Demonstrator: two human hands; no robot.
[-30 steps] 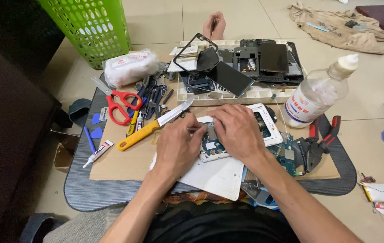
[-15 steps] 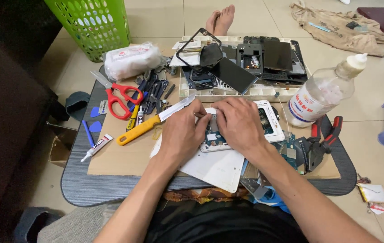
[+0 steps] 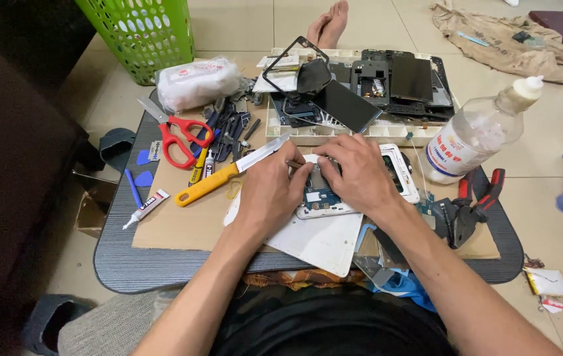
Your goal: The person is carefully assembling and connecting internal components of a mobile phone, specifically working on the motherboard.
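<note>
Both hands, left hand [image 3: 269, 191] and right hand [image 3: 360, 177], pressed clenched fingers onto the opened white phone with exposed blue circuit board [image 3: 324, 196], lying just right of the yellow-handled knife [image 3: 229, 173]; slipping pressure risked cracking the board.

White phone frame [image 3: 400, 173] with a blue board [image 3: 320, 195] inside. White sheet [image 3: 318, 238] under it. Yellow handle and silver blade on the knife [image 3: 232, 172]. Red handles on the scissors [image 3: 175, 136]. Bright green basket [image 3: 140, 29] full of little holes. Clear bottle [image 3: 476, 135] with a white cap and a red and white label. Red and black grips on the pliers [image 3: 469, 204]. Grey, finely striped surface [image 3: 130, 260] with brown cardboard [image 3: 176, 227] on top. Black phone parts in a cream tray [image 3: 334, 135]. White tube [image 3: 146, 208]. Blue pen [image 3: 132, 188]. Tan cloth [image 3: 492, 39] on the beige tiled floor [image 3: 229, 23].
</note>
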